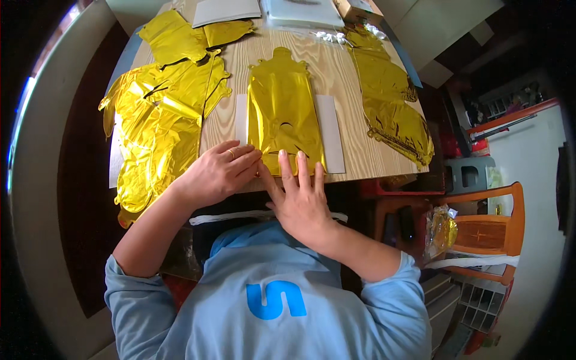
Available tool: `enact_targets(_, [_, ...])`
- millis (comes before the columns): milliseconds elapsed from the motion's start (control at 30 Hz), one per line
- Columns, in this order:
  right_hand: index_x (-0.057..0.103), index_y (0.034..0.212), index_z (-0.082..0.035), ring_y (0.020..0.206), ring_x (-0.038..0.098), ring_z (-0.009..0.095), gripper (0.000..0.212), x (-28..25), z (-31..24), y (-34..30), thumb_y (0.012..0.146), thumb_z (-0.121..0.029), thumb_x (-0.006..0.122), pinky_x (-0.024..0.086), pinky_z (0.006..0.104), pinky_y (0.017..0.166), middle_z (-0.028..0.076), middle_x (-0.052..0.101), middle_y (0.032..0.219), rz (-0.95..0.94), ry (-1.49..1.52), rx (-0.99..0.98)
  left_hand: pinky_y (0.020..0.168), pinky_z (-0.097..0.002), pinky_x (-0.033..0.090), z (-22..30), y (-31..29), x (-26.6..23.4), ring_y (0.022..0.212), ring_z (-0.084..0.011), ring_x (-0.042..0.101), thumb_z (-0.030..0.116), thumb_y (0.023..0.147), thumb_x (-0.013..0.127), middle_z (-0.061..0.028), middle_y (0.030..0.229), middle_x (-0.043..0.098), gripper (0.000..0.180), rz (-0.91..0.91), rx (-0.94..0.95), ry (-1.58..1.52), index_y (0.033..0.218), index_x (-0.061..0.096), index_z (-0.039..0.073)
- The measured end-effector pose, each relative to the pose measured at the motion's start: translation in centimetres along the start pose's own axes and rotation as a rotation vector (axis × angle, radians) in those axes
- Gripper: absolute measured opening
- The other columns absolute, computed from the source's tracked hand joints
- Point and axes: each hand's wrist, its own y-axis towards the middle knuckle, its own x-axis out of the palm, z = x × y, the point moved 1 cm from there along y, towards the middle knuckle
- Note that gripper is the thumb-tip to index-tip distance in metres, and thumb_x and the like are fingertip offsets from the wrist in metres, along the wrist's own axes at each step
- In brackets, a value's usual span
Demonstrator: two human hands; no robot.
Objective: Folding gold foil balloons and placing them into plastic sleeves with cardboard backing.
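Note:
A flat, deflated gold foil balloon (282,90) lies folded into a long panel on a pale grey board (331,132), whose sides show past both its edges. At the panel's lower left corner, my left hand (219,171) has its fingers bent and pressed together on the foil; its thumb is hidden. My right hand (302,204) rests beside it, fingers spread and laid flat over the foil's near edge. Its index fingertip comes close to my left fingertips.
Crumpled gold foil balloons (159,132) are heaped on the left of the wooden table (342,72), and more gold foil (390,96) lies along the right. White sheets (227,11), a clear plastic stack (305,13) and a cardboard box (357,8) stand at the back. A wooden chair (480,231) is at the right.

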Motion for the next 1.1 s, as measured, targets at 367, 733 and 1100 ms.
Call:
enact_targets(367, [0.033, 0.156, -0.028, 0.142, 0.024, 0.054, 0.087, 1.1, 0.1, -0.1, 0.081, -0.038, 0.076, 0.023, 0.0771, 0.107, 0.028, 0.025, 0.154, -0.036, -0.001, 0.101, 0.113, -0.0512, 0.036, -2.0, 4.3, 0.5, 0.132, -0.0371, 0.051, 0.031, 0.091, 0.063, -0.0186, 0.141, 0.054, 0.052, -0.036, -0.053, -0.351, 0.133, 0.056, 0.002])
enact_targets(733, [0.029, 0.157, -0.031, 0.136, 0.034, 0.056, 0.068, 1.5, 0.2, -0.1, 0.095, -0.02, 0.053, 0.028, 0.0769, 0.105, 0.029, 0.029, 0.155, 0.064, -0.074, 0.09, 0.123, -0.0543, 0.017, -16.0, 8.9, 8.2, 0.15, -0.0362, 0.025, 0.045, 0.103, 0.045, -0.0142, 0.163, 0.028, 0.062, -0.171, -0.155, 0.072, 0.158, 0.031, 0.019])
enact_targets(1100, [0.047, 0.146, -0.015, 0.13, 0.047, 0.043, 0.073, -4.6, 3.8, 0.6, 0.081, -0.025, 0.078, 0.037, 0.0543, 0.107, 0.025, 0.048, 0.142, 0.059, 0.4, 0.076, 0.123, -0.0518, 0.019, -4.7, 7.5, 2.7, 0.15, -0.0341, 0.027, 0.032, 0.095, 0.063, -0.0144, 0.162, 0.03, 0.072, 0.113, -0.423, -0.012, 0.156, 0.031, 0.012])
